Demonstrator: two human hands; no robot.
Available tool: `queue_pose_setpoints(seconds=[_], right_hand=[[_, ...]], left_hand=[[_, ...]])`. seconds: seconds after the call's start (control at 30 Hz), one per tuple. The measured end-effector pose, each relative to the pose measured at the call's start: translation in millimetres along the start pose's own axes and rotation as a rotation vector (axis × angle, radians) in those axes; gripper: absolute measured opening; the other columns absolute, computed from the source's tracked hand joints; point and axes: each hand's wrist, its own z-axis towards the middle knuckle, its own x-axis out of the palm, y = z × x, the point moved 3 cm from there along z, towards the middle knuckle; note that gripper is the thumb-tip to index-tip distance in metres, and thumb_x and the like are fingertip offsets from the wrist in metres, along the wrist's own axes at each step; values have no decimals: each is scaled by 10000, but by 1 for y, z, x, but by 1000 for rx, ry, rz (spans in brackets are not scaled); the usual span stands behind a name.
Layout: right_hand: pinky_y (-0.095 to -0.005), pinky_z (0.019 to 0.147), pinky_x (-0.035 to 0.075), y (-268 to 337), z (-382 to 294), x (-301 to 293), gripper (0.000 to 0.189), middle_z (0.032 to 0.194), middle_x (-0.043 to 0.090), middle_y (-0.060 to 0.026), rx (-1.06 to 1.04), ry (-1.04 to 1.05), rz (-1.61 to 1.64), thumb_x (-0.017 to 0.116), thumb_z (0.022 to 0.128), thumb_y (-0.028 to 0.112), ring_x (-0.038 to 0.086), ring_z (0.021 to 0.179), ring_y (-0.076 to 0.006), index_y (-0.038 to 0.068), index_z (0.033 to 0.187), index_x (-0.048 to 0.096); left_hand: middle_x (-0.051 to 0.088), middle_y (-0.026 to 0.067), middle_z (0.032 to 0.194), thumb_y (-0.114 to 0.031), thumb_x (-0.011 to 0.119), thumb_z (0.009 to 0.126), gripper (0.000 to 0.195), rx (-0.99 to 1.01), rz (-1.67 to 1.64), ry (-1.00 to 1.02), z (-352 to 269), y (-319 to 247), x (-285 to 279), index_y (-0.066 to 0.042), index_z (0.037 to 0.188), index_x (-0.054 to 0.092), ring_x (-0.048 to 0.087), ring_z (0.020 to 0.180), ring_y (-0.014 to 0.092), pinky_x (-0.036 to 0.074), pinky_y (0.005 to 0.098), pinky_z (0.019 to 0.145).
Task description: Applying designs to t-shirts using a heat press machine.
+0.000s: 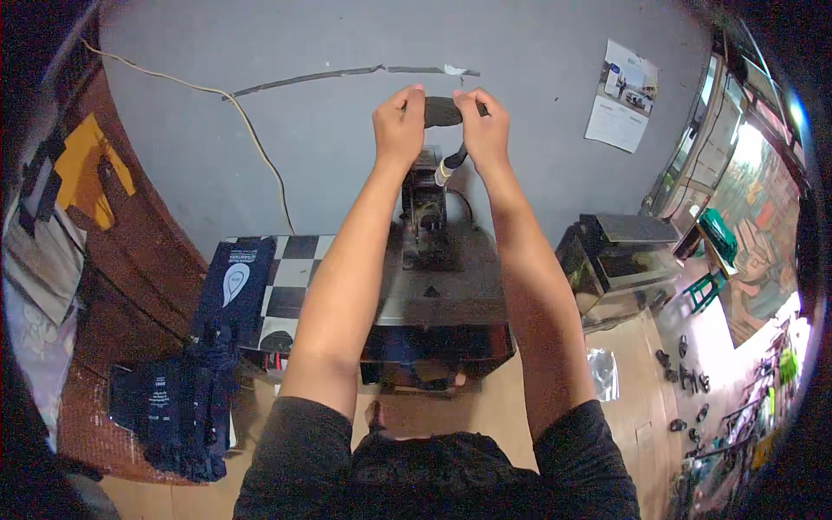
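Note:
Both arms are stretched out in front of me, above a sewing machine on its table. My left hand (400, 127) pinches one end of a small dark piece of fabric (442, 112). At its other end, my right hand (482, 123) grips the same piece, which is spread between the two hands. Just below them stands the dark sewing machine (426, 201), with a lamp on a bent neck (444, 174) beside its head. The machine's table top (455, 292) lies under my forearms.
Left of the machine, dark printed fabric (237, 279) lies on a checkered surface (292, 266); more dark printed garments (169, 403) are piled nearer. A dark glass-sided case (617, 253) stands to the right. A cable (260, 143) hangs on the grey wall, near a calendar (622, 97).

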Motion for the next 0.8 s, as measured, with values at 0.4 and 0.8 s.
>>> queue_pose_setpoints(seconds=[0.4, 0.8], right_hand=[[-254, 573, 379, -14, 30, 9, 223, 632, 543, -1, 35, 4, 69, 627, 895, 213, 455, 623, -70, 9, 807, 609], [-276, 599, 398, -32, 64, 25, 274, 650, 553, -18, 23, -66, 89, 621, 912, 268, 466, 648, -96, 12, 819, 593]], left_hand=[[465, 57, 582, -272, 513, 948, 353, -14, -20, -81, 34, 19, 14, 37, 792, 586, 434, 608, 104, 397, 310, 568], [411, 19, 580, -273, 506, 957, 395, 32, -24, -163, 67, 30, 29, 38, 715, 485, 374, 606, 101, 330, 320, 540]])
